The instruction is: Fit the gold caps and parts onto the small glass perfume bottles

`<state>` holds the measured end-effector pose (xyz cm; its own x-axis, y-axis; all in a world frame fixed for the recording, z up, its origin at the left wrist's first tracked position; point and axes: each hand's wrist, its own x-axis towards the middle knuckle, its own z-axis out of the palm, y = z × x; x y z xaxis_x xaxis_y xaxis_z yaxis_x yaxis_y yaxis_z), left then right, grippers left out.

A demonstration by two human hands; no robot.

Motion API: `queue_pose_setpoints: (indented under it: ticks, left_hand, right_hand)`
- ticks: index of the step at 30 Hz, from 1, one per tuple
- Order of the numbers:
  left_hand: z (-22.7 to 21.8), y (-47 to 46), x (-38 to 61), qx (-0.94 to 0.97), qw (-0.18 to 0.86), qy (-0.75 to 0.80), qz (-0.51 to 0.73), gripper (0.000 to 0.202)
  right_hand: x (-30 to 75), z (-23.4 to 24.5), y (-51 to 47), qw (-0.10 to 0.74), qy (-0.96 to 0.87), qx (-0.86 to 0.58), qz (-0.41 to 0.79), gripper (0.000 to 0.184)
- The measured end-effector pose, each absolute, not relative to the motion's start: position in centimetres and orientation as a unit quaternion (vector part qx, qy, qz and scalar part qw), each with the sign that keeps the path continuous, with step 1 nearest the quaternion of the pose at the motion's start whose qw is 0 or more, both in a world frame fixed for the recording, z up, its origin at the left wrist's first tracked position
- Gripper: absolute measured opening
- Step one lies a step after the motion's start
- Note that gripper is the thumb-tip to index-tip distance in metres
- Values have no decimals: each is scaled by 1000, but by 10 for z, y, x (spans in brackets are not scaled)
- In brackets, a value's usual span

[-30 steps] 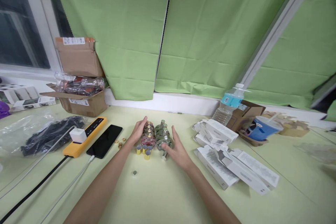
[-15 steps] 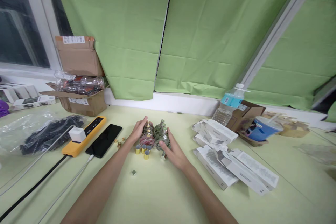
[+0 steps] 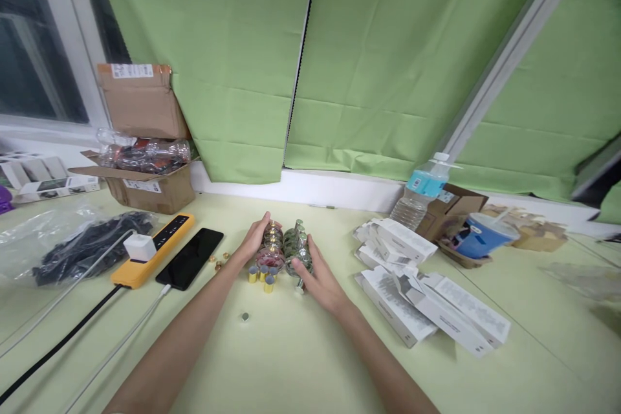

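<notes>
Two rows of round pieces stand side by side on the table, a reddish row with gold knobs and a green row with silver knobs. My left hand is closed along the outer side of the reddish row, its fingers partly hidden. Around the green row's right side curls my right hand, thumb at the near end. Several small yellow cylinders sit in front of the reddish row. A small silver cap lies nearer me. Beside my left wrist are small gold pieces.
On the left are a black phone, a yellow power strip, cables and a cardboard box. White boxes lie at right, with a water bottle and a blue cup behind them.
The whole view has shifted very slightly. Both hands stay at the two rows, and the knobs of the reddish row look slightly tilted compared with before.
</notes>
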<state>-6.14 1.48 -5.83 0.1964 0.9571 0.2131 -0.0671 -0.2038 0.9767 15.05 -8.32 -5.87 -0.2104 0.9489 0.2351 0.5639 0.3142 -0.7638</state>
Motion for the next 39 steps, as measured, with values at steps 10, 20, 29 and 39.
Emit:
queue_pose_setpoints:
  ticks: [10,20,29,39]
  left_hand:
    - [-58,13,-62,572,510,371,525,72]
    - [-55,10,-62,573,508,376,522,73]
    - [-56,11,-62,576,518,375,509,71]
    - [-58,12,-61,573,506,367,530,69]
  right_hand:
    - [132,-20,-127,489,-776,-397,-33,36]
    - [68,-49,-162,216,-924,-314,-35,23]
    - [73,-49,-162,208,-913,-351,19,18]
    - [110,-25,-137,420,-841,-339,20,23]
